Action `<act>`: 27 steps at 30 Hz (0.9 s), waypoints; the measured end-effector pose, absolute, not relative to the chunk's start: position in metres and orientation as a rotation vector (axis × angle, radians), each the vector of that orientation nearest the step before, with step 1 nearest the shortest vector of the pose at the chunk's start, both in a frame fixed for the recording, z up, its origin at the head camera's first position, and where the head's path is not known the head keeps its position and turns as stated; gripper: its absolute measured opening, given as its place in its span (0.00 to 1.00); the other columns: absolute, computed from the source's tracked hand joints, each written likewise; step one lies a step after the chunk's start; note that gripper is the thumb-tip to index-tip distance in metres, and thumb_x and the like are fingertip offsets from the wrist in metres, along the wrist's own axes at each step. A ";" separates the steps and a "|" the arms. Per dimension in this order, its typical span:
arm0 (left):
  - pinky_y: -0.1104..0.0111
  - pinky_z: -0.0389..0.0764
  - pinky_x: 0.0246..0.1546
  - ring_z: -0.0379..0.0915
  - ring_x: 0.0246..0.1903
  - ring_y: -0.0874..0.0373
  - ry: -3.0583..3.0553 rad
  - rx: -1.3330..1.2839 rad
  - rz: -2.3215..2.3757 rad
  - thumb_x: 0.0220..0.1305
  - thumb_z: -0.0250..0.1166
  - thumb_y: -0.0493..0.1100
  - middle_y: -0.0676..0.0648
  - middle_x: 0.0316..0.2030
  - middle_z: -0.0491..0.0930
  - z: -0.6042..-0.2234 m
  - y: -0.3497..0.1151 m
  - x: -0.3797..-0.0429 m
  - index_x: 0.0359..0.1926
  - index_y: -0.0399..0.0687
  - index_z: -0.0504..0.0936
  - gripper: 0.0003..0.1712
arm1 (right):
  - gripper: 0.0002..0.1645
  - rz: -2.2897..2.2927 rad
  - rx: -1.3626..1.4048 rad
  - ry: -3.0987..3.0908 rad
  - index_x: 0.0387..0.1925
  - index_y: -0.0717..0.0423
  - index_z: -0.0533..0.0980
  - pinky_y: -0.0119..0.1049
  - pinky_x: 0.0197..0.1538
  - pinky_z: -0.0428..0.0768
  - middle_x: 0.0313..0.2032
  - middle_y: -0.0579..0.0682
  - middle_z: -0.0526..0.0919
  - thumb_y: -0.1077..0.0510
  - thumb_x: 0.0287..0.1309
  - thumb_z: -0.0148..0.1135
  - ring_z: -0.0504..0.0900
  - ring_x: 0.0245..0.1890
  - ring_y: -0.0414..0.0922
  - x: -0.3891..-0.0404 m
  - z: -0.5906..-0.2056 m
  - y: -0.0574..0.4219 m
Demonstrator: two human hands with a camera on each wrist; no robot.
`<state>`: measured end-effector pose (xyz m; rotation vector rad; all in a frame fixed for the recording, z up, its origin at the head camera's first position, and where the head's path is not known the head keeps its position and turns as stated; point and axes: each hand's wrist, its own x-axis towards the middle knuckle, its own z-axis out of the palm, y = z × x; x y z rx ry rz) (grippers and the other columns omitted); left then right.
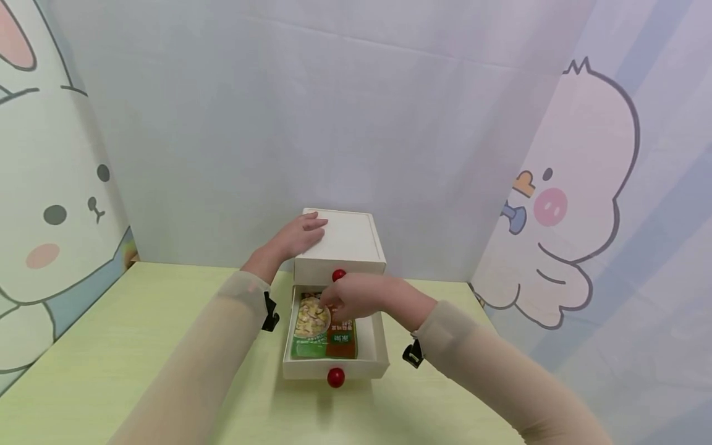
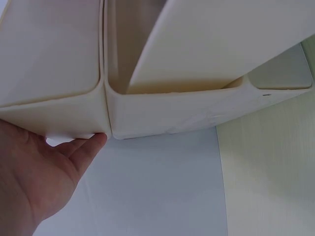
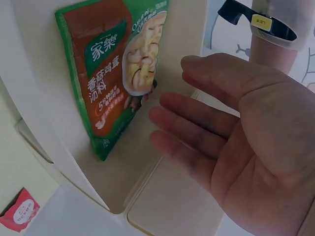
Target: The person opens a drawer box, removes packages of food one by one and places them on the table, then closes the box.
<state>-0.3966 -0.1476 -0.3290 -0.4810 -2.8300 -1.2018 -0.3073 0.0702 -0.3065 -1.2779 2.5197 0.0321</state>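
Note:
A white two-drawer box [image 1: 345,238] stands on the table, its lower drawer [image 1: 372,346] pulled out. Inside that drawer lies a green and brown soup-mix packet [image 1: 325,349] with a picture of food on it. My left hand [image 1: 293,238] rests at the left edge of the box's top, fingers spread over it. Over the drawer is my right hand [image 1: 358,293], near the back of the packet. In the right wrist view its fingers [image 3: 189,125] are loosely extended and apart from the packet [image 3: 108,73], with nothing held.
Red round knobs sit on the upper drawer [image 1: 338,275] and the lower drawer front [image 1: 336,377]. A small red packet [image 3: 20,210] with a white label appears beside the box in the right wrist view. A pale curtain [image 1: 278,123] hangs behind the yellow-green table [image 1: 183,309].

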 end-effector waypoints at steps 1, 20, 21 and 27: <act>0.36 0.46 0.87 0.38 0.89 0.37 -2.831 -0.482 -1.200 0.88 0.47 0.55 0.43 0.90 0.49 -0.329 -0.147 -0.397 0.85 0.51 0.67 0.33 | 0.22 0.057 -1.261 2.523 0.66 0.46 0.86 0.33 0.55 0.86 0.52 0.42 0.90 0.56 0.73 0.71 0.81 0.43 0.39 -0.307 -0.309 0.069; 0.37 0.45 0.87 0.37 0.89 0.38 -2.845 -0.495 -1.189 0.88 0.47 0.56 0.44 0.90 0.48 -0.327 -0.147 -0.394 0.85 0.52 0.66 0.33 | 0.62 0.396 -0.993 2.566 0.83 0.33 0.67 0.55 0.80 0.74 0.75 0.43 0.77 0.28 0.49 0.83 0.76 0.68 0.45 -0.308 -0.342 0.060; 0.37 0.45 0.87 0.37 0.89 0.38 -2.845 -0.495 -1.189 0.88 0.47 0.56 0.44 0.90 0.47 -0.327 -0.147 -0.395 0.85 0.52 0.66 0.33 | 0.63 0.394 -0.992 2.572 0.83 0.33 0.67 0.55 0.81 0.73 0.75 0.43 0.76 0.28 0.48 0.83 0.75 0.68 0.45 -0.307 -0.342 0.060; 0.37 0.44 0.87 0.37 0.89 0.38 -2.847 -0.489 -1.172 0.88 0.46 0.56 0.43 0.90 0.48 -0.329 -0.147 -0.397 0.85 0.51 0.65 0.33 | 0.62 0.441 -1.005 2.601 0.81 0.35 0.68 0.54 0.81 0.74 0.72 0.41 0.77 0.28 0.47 0.84 0.76 0.65 0.45 -0.303 -0.344 0.058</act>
